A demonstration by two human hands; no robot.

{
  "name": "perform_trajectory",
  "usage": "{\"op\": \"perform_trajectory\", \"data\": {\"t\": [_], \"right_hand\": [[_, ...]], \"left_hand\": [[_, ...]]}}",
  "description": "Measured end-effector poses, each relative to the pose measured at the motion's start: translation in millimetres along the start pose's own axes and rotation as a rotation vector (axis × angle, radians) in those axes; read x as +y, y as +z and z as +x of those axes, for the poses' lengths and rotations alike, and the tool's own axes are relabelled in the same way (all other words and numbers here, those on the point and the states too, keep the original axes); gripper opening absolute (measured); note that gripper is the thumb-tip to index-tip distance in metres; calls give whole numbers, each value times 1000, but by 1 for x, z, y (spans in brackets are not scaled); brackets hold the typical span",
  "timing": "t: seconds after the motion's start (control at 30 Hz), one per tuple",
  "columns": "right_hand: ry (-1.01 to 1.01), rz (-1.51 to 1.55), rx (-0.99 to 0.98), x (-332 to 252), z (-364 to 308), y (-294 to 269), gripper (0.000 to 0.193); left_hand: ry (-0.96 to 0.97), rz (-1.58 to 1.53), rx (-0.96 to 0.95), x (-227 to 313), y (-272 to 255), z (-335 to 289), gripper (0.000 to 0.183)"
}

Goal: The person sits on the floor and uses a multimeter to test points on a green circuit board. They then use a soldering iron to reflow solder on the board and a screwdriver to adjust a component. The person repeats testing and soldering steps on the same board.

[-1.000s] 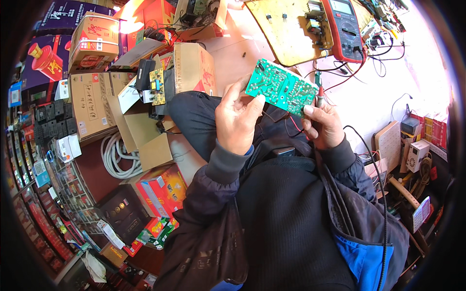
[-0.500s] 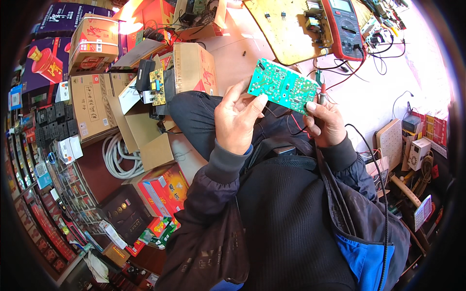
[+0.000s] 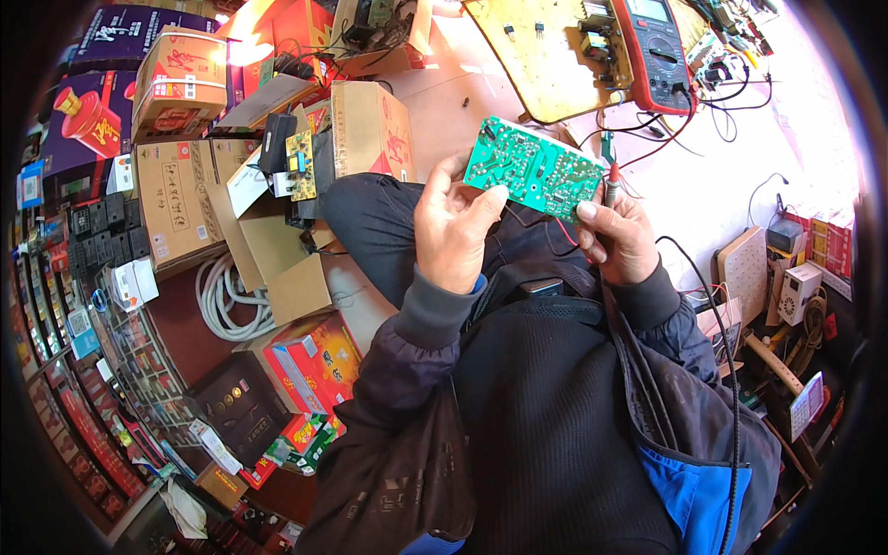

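1. Head view: green circuit board (image 3: 534, 174) pinched at both ends, held above lap, solder side up. Since 1.0 s ago tilted slightly, lifted toward 12 o'clock; grip unchanged, so inspection ongoing.
2. Left hand (image 3: 455, 229) fingers clamped on board's 9 o'clock edge.
3. Right hand (image 3: 618, 236) fingers closed on board's 4 o'clock corner, also gripping red test probe (image 3: 610, 182).
4. Red multimeter (image 3: 659, 53) on counter (image 3: 740, 166) at 1 o'clock, leads trailing.
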State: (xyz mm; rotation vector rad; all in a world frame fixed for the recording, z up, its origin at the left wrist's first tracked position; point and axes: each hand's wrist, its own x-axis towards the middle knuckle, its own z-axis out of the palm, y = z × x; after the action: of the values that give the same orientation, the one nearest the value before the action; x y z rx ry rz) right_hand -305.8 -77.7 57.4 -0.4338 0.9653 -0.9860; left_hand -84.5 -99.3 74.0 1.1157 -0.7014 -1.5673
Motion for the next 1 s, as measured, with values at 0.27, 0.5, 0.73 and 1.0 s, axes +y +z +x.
{"op": "perform_trajectory", "data": {"t": [0.27,0.5,0.73,1.0], "right_hand": [[-13,-114,26,1,-2,2,17],[-21,-189,48,6,0,0,17],[-2,-210,68,4,-2,2,14],[-57,-275,48,1,-5,3,13]], "left_hand": [[6,-26,36,-1,2,-1,42],[179,-31,1,-5,11,-3,43],[337,169,-41,-8,12,-9,54],[224,41,-52,-7,8,-5,55]]}}
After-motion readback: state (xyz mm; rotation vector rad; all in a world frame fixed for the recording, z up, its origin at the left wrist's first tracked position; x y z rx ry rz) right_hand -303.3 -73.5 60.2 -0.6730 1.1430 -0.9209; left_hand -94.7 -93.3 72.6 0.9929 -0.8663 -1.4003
